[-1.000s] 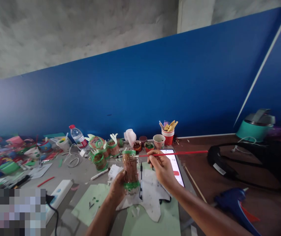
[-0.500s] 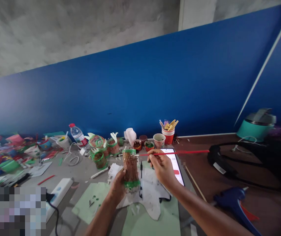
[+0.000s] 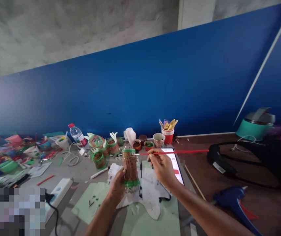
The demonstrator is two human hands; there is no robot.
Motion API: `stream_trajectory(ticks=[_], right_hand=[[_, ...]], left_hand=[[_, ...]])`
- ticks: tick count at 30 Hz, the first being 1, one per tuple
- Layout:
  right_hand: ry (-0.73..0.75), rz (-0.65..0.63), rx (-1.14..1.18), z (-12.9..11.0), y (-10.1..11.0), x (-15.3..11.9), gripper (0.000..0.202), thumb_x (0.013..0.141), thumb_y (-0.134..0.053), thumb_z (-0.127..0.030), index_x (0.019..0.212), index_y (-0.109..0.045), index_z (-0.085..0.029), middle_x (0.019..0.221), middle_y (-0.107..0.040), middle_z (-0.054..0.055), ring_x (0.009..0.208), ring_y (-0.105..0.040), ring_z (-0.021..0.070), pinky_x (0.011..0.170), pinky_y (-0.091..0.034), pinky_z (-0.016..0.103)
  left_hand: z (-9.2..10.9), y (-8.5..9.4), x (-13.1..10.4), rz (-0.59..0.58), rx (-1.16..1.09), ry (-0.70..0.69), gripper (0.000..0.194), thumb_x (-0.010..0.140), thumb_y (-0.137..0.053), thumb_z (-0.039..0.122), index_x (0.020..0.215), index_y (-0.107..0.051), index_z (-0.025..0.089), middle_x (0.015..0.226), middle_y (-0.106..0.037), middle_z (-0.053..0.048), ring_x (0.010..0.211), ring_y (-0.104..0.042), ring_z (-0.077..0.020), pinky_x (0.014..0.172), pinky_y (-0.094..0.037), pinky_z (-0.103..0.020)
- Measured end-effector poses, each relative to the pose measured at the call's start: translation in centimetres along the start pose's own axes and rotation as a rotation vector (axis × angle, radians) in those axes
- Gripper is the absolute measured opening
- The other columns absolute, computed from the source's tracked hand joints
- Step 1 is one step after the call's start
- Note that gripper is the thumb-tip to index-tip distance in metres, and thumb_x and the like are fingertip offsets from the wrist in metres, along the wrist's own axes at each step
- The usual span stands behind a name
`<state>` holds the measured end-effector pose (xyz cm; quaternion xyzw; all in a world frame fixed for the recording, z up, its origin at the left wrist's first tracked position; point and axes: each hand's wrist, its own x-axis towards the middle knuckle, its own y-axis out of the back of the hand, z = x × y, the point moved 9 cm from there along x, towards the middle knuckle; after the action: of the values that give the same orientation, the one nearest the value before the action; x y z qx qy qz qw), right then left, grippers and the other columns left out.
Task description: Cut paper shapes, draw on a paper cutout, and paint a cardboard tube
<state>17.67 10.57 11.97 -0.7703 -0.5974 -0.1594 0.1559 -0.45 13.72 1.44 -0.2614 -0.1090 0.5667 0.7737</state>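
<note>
A brown-painted cylinder (image 3: 131,167) with green bands at its top and base stands upright in my left hand (image 3: 118,186), whose fingers wrap its lower left side. My right hand (image 3: 160,164) pinches a long red paintbrush (image 3: 184,151) that lies nearly level, its tip pointing left at the cylinder's upper right edge. Whether the tip touches the surface is too small to tell. Beneath the hands are a white cut-out sheet (image 3: 150,205), a black pen (image 3: 140,178) and pale green paper (image 3: 152,223). A lit phone (image 3: 178,173) lies behind my right wrist.
Small paint pots (image 3: 149,145), a paper cup (image 3: 159,140) and a red cup of tools (image 3: 168,135) line the back. Green-brown crafts (image 3: 99,160) and a water bottle (image 3: 77,134) are left of them. A blue glue gun (image 3: 231,200) lies right, a power strip (image 3: 59,196) left.
</note>
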Motion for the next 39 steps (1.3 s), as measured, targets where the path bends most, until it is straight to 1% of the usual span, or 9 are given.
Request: stream_trajectory(ticks=[6, 11, 16, 21, 26, 29, 32, 36, 39], right_hand=[[0.001, 0.027, 0.01, -0.3, 0.4, 0.3, 0.014, 0.086, -0.048, -0.029, 0.083, -0.057, -0.018, 0.066, -0.056, 0.0, 0.051, -0.049, 0.0115, 0.046, -0.035, 0.022], [-0.008, -0.039, -0.001, 0.1, -0.4, 0.0, 0.016, 0.088, -0.047, -0.031, 0.087, -0.057, -0.018, 0.066, -0.057, 0.0, 0.05, -0.048, 0.0118, 0.046, -0.036, 0.022], [0.041, 0.022, -0.099, -0.2, 0.6, 0.3, 0.015, 0.087, -0.048, -0.029, 0.086, -0.058, -0.018, 0.069, -0.058, 0.002, 0.051, -0.048, 0.0118, 0.043, -0.034, 0.022], [0.042, 0.057, 0.014, -1.0, 1.2, 0.4, 0.013, 0.086, -0.05, -0.029, 0.083, -0.057, -0.018, 0.07, -0.058, 0.001, 0.052, -0.05, 0.0116, 0.047, -0.038, 0.022], [0.025, 0.084, 0.111, -1.2, 1.5, 0.6, 0.012, 0.085, -0.052, -0.029, 0.086, -0.058, -0.019, 0.067, -0.058, 0.0, 0.052, -0.05, 0.0115, 0.049, -0.039, 0.023], [0.037, 0.092, 0.101, -1.1, 1.7, 1.0, 0.012, 0.084, -0.052, -0.027, 0.087, -0.059, -0.019, 0.069, -0.059, 0.0, 0.053, -0.052, 0.0116, 0.05, -0.041, 0.023], [0.038, 0.096, 0.06, -0.7, 1.9, 1.4, 0.013, 0.083, -0.052, -0.026, 0.089, -0.061, -0.018, 0.071, -0.061, 0.001, 0.056, -0.054, 0.0127, 0.052, -0.042, 0.024], [0.017, 0.093, 0.04, 0.0, 1.8, 1.6, 0.016, 0.083, -0.051, -0.027, 0.092, -0.061, -0.018, 0.077, -0.063, 0.003, 0.061, -0.057, 0.0145, 0.057, -0.045, 0.026], [-0.003, 0.076, 0.037, 0.3, 1.5, 1.5, 0.019, 0.084, -0.051, -0.03, 0.095, -0.06, -0.018, 0.08, -0.064, 0.004, 0.063, -0.058, 0.0152, 0.06, -0.047, 0.028]], left_hand=[[0.0, 0.2, 0.0, 0.01, -0.007, 0.0, 0.027, 0.064, -0.071, 0.039, 0.08, -0.069, 0.018, 0.082, -0.072, -0.009, 0.095, -0.063, -0.0333, 0.079, -0.049, -0.04], [0.0, -0.2, -0.1, 0.006, -0.023, 0.0, 0.033, 0.062, -0.074, 0.04, 0.085, -0.071, 0.017, 0.085, -0.073, -0.008, 0.092, -0.064, -0.0319, 0.08, -0.048, -0.039], [-0.2, 0.1, 0.0, 0.001, -0.081, 0.017, 0.032, 0.061, -0.075, 0.04, 0.081, -0.07, 0.015, 0.08, -0.073, -0.007, 0.089, -0.066, -0.0311, 0.084, -0.047, -0.04], [-0.4, 0.2, 0.1, -0.023, -0.132, 0.075, 0.033, 0.064, -0.071, 0.039, 0.081, -0.07, 0.011, 0.079, -0.073, -0.01, 0.09, -0.067, -0.0324, 0.086, -0.047, -0.042], [-0.5, 0.0, 0.0, -0.035, -0.168, 0.094, 0.027, 0.066, -0.066, 0.037, 0.08, -0.071, 0.013, 0.075, -0.073, -0.008, 0.089, -0.067, -0.0311, 0.087, -0.048, -0.044], [-0.5, 0.1, 0.2, -0.034, -0.199, 0.08, 0.026, 0.067, -0.064, 0.036, 0.079, -0.071, 0.014, 0.074, -0.073, -0.008, 0.089, -0.067, -0.0313, 0.087, -0.048, -0.045], [-0.5, 0.3, 0.4, -0.032, -0.215, 0.062, 0.028, 0.068, -0.063, 0.035, 0.084, -0.071, 0.013, 0.08, -0.074, -0.009, 0.09, -0.067, -0.0314, 0.087, -0.048, -0.045], [-0.9, 0.7, 0.5, 0.008, -0.251, 0.087, 0.031, 0.072, -0.059, 0.034, 0.087, -0.07, 0.009, 0.085, -0.073, -0.013, 0.089, -0.067, -0.0315, 0.084, -0.05, -0.044], [-1.0, 0.9, 0.5, 0.033, -0.257, 0.089, 0.031, 0.074, -0.056, 0.033, 0.088, -0.07, 0.008, 0.084, -0.073, -0.013, 0.085, -0.068, -0.0299, 0.081, -0.051, -0.043]])
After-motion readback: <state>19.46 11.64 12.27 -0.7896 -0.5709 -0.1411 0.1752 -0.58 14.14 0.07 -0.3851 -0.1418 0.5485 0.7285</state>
